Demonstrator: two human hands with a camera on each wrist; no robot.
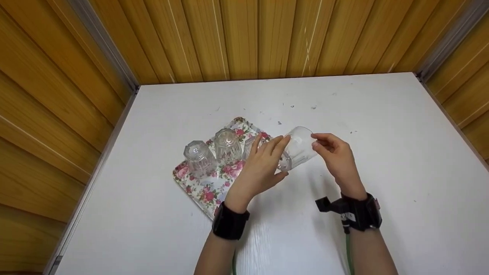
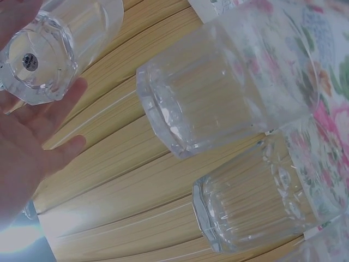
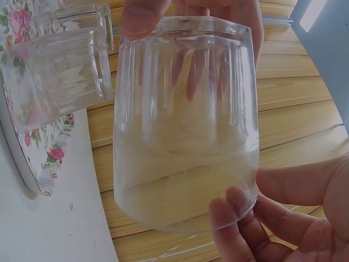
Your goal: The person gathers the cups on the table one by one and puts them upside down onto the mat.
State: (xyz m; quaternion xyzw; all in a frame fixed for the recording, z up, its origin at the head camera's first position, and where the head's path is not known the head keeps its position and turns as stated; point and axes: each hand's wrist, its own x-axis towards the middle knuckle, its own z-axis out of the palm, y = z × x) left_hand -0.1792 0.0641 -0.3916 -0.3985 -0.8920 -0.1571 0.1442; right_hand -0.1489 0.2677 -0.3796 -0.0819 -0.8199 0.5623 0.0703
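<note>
A clear drinking glass (image 1: pixel 301 145) with a faceted lower part is held tilted between the two hands, off the right side of the floral tray (image 1: pixel 196 187). My left hand (image 1: pixel 259 166) holds its thick base, thumb on one side and fingers on the other. At the rim, my right hand (image 1: pixel 340 160) pinches the glass wall between thumb and fingertips. Upside down on the tray stand a glass (image 1: pixel 200 158) at the left and a second glass (image 1: pixel 228 147) beside it. A third glass (image 1: pixel 248 146) is partly hidden behind my left hand.
The white table (image 1: pixel 401 160) carries the tray, which lies at an angle. Wood-patterned panels (image 1: pixel 244 38) wall in the back and sides. Small dark marks dot the tabletop behind the tray. Each wrist wears a black strap (image 1: pixel 231 223), with green cables trailing toward the front.
</note>
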